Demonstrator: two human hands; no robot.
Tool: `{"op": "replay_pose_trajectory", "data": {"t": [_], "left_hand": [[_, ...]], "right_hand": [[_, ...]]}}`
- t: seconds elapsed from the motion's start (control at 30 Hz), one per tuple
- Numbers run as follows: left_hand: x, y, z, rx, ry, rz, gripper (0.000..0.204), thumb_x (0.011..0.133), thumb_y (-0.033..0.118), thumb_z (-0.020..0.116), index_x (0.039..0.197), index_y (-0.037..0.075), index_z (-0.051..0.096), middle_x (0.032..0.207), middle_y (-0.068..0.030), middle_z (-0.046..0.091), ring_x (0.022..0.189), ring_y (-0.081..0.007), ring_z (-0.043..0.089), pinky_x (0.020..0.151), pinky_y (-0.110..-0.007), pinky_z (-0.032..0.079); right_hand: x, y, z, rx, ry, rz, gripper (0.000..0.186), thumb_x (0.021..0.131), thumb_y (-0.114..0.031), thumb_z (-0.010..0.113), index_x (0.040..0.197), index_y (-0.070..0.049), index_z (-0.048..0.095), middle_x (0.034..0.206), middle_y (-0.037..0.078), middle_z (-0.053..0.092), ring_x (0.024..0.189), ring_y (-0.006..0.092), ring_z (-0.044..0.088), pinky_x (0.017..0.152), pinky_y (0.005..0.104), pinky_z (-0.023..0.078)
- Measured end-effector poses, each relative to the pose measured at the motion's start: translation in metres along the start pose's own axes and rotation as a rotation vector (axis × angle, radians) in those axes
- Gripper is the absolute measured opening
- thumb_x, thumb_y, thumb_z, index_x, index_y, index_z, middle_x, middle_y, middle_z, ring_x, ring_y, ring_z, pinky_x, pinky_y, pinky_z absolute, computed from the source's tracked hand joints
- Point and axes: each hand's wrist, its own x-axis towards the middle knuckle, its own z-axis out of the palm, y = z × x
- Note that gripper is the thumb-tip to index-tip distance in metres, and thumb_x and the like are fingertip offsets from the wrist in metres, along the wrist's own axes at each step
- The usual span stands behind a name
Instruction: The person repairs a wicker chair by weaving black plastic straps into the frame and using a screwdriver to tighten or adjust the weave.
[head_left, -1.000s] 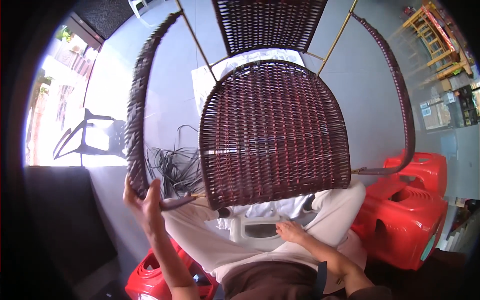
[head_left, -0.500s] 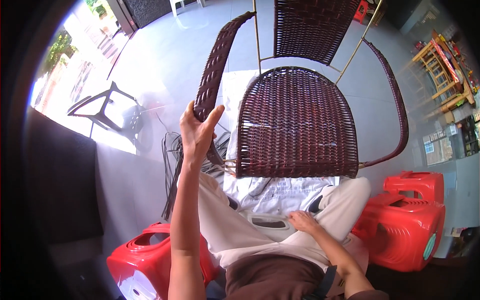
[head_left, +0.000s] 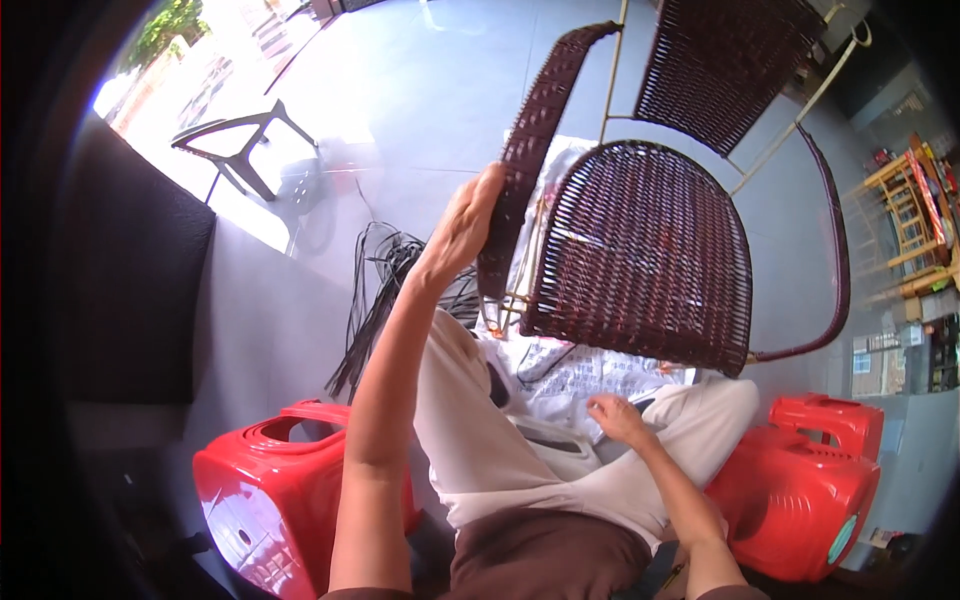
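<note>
A dark brown woven chair with a metal frame is in front of me, with its seat, backrest, left armrest and right armrest. My left hand grips the left armrest low down, its fingers partly hidden. Between my legs, my right hand hangs clear of the chair, fingers loosely bent and apart with nothing visible in them. Below it are a white printed sheet and a pale plastic piece. A loose bundle of dark strips lies left of the seat.
Red plastic stools flank me on the left and right. A dark block stands at the left, beside a sunlit opening. A black angular frame is on the grey floor. Wooden furniture is at the far right.
My left hand and the armrest have moved up and rightward, and the chair has shifted right and tilted in the picture. My right hand has risen slightly.
</note>
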Motion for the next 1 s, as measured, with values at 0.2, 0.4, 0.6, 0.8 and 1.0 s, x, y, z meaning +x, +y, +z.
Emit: {"op": "replay_pose_trajectory", "data": {"t": [0.2, 0.4, 0.6, 0.8, 1.0], "left_hand": [[-0.008, -0.155, -0.093, 0.071, 0.051, -0.236, 0.048, 0.090, 0.043, 0.040, 0.101, 0.000, 0.058, 0.085, -0.0080, 0.062, 0.075, -0.0140, 0.055, 0.069, -0.026, 0.045], [-0.041, -0.324, -0.103, 0.478, 0.007, -0.390, 0.020, 0.079, 0.014, 0.055, 0.090, 0.000, 0.063, 0.074, -0.0099, 0.064, 0.070, -0.0136, 0.059, 0.066, -0.028, 0.047], [-0.047, -0.402, -0.086, 0.801, 0.008, -0.523, 0.024, 0.077, 0.006, 0.046, 0.098, 0.003, 0.055, 0.108, -0.0186, 0.055, 0.099, -0.0358, 0.052, 0.077, -0.042, 0.044], [-0.051, -0.448, -0.094, 1.048, -0.074, -0.451, 0.046, 0.074, 0.000, 0.046, 0.120, 0.003, 0.044, 0.128, -0.0118, 0.043, 0.123, -0.0298, 0.034, 0.095, -0.044, 0.034], [-0.043, -0.463, -0.083, 1.266, -0.191, -0.282, 0.014, 0.078, 0.009, 0.049, 0.091, 0.007, 0.053, 0.083, -0.0086, 0.058, 0.090, -0.0274, 0.056, 0.085, -0.046, 0.041]], "right_hand": [[-0.014, -0.081, -0.039, -0.025, 0.504, -0.257, 0.027, 0.067, -0.005, 0.063, 0.094, -0.003, 0.058, 0.091, 0.012, 0.054, 0.088, 0.0300, 0.053, 0.077, 0.0385, 0.043], [0.053, -0.109, -0.096, -0.409, 0.608, -0.281, 0.065, 0.069, -0.039, 0.067, 0.118, -0.002, 0.045, 0.113, 0.016, 0.041, 0.110, 0.0343, 0.037, 0.095, 0.0467, 0.029], [0.071, -0.045, -0.062, -0.734, 0.683, -0.316, 0.070, 0.081, -0.060, 0.038, 0.119, -0.001, 0.043, 0.114, 0.019, 0.040, 0.112, 0.0373, 0.036, 0.094, 0.0531, 0.027], [0.084, -0.076, -0.073, -0.716, 0.591, -0.319, 0.070, 0.080, -0.056, 0.044, 0.116, 0.004, 0.043, 0.113, 0.021, 0.040, 0.109, 0.0394, 0.040, 0.093, 0.0540, 0.029], [0.085, -0.070, -0.070, -0.822, 0.620, -0.283, 0.069, 0.084, -0.059, 0.031, 0.114, 0.002, 0.043, 0.112, 0.017, 0.036, 0.110, 0.0360, 0.038, 0.093, 0.0539, 0.028]]}}
